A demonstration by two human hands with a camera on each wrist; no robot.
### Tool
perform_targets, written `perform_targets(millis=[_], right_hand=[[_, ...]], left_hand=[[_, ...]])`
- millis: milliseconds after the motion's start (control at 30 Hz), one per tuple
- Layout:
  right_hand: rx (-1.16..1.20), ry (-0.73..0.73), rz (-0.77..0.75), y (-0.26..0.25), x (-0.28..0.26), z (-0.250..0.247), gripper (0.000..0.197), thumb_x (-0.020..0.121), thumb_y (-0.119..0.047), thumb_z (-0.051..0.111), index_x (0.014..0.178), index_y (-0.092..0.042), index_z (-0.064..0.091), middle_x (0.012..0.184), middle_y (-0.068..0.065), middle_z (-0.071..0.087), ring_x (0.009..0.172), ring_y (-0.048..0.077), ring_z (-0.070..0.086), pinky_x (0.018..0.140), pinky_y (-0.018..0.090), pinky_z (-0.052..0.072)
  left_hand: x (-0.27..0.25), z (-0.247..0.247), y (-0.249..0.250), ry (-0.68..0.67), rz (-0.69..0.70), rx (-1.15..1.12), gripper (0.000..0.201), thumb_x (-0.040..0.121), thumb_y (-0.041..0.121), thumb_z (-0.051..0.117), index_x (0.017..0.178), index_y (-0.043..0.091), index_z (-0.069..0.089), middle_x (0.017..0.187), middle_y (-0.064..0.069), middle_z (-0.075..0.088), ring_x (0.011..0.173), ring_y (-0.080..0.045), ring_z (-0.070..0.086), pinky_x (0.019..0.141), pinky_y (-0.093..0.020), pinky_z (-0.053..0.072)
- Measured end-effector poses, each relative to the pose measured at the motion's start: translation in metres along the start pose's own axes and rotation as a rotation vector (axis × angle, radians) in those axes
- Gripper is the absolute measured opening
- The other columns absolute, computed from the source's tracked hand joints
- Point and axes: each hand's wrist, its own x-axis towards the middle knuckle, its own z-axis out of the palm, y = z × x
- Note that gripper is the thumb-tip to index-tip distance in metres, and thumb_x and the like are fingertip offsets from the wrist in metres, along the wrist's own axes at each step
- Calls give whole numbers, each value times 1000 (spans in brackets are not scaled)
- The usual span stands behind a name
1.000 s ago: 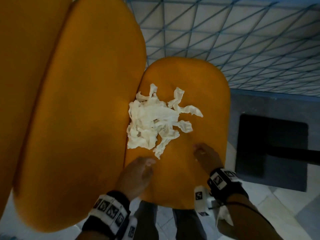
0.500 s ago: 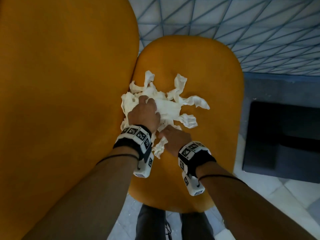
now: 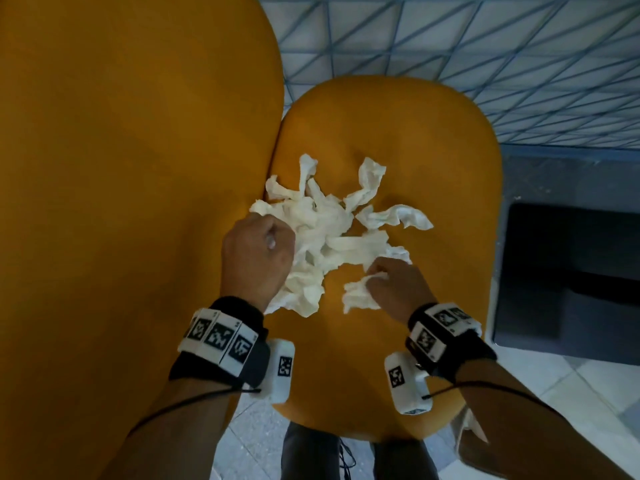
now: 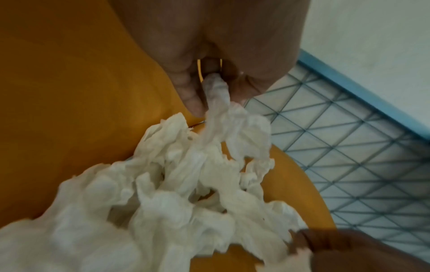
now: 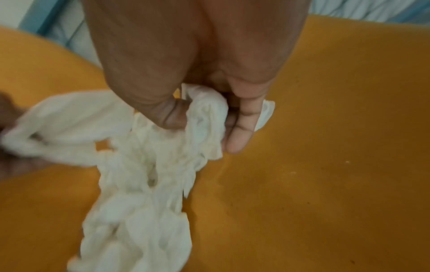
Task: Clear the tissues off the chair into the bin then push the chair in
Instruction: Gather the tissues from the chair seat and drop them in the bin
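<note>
A heap of crumpled white tissues (image 3: 329, 230) lies on the orange chair seat (image 3: 433, 161), close to the backrest (image 3: 138, 168). My left hand (image 3: 258, 258) curls round the left side of the heap; in the left wrist view its fingers (image 4: 193, 95) pinch a twisted strand of tissues (image 4: 216, 95). My right hand (image 3: 391, 284) grips the lower right tissues; in the right wrist view its thumb and fingers (image 5: 239, 128) close round a wad of tissues (image 5: 204, 117). Several loose strands (image 3: 398, 216) still spread over the seat beyond both hands.
A dark square bin (image 3: 571, 282) stands on the floor right of the chair. A blue-lined grid surface (image 3: 485, 46) lies beyond the seat. My legs (image 3: 346, 455) show below the seat's front edge, on pale floor tiles (image 3: 588, 393).
Both hands reached from the seat's front edge into the heap, then spread apart. The left now holds the left side, the right has pulled a wad toward the front right.
</note>
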Motion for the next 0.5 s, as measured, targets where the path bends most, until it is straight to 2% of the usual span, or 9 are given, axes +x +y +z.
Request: perform_targets(millis=[67, 133, 200, 233, 300, 367, 433, 500], right_hand=[[16, 114, 14, 3, -2, -15, 28, 81, -3, 47, 66, -25, 54, 82, -4, 57, 69, 11, 51, 51, 18, 31], [42, 200, 13, 7, 1, -26, 33, 78, 5, 44, 65, -23, 53, 91, 2, 57, 78, 18, 50, 54, 16, 30], [70, 242, 29, 12, 8, -32, 35, 77, 8, 40, 67, -23, 52, 97, 4, 56, 84, 20, 49, 55, 16, 30], [91, 260, 39, 14, 11, -34, 35, 78, 8, 40, 67, -24, 52, 96, 3, 58, 83, 20, 50, 57, 17, 31], [101, 296, 66, 17, 18, -33, 26, 85, -3, 44, 74, -25, 52, 90, 2, 60, 80, 22, 52, 61, 24, 38], [37, 300, 98, 18, 22, -30, 8, 87, -23, 51, 90, -30, 53, 93, -1, 59, 82, 23, 56, 70, 33, 45], [-98, 259, 95, 22, 26, -23, 24, 82, -37, 58, 105, -35, 51, 108, -2, 55, 89, 26, 59, 78, 39, 48], [-214, 214, 88, 25, 28, -16, 39, 81, -44, 62, 116, -35, 47, 118, -1, 48, 94, 30, 60, 78, 40, 48]], left_hand=[[16, -1, 5, 36, -69, -45, 26, 82, 19, 48, 66, 0, 57, 73, -12, 57, 69, -27, 54, 64, -45, 46], [36, 2, 10, 21, -130, -93, 30, 84, 21, 49, 61, 2, 46, 63, -8, 48, 58, -23, 44, 55, -38, 37], [58, 10, 14, -30, -169, -58, 30, 87, 25, 54, 60, 11, 48, 57, 1, 44, 53, -17, 40, 52, -29, 31], [68, 14, 16, -65, -178, 2, 26, 88, 29, 56, 65, 16, 54, 59, 4, 49, 55, -15, 45, 55, -26, 33], [85, 25, 16, -137, -191, 100, 17, 88, 36, 60, 76, 25, 58, 73, 6, 59, 67, -15, 55, 62, -27, 40], [96, 38, 9, -217, -212, 158, 26, 87, 40, 64, 68, 28, 49, 80, 3, 58, 73, -19, 55, 68, -31, 46], [101, 49, 3, -263, -209, 238, 35, 87, 38, 64, 61, 22, 46, 69, -2, 54, 69, -24, 54, 59, -30, 42], [100, 52, 1, -235, -205, 268, 33, 90, 29, 58, 61, 17, 51, 63, -3, 50, 66, -28, 55, 55, -29, 37]])
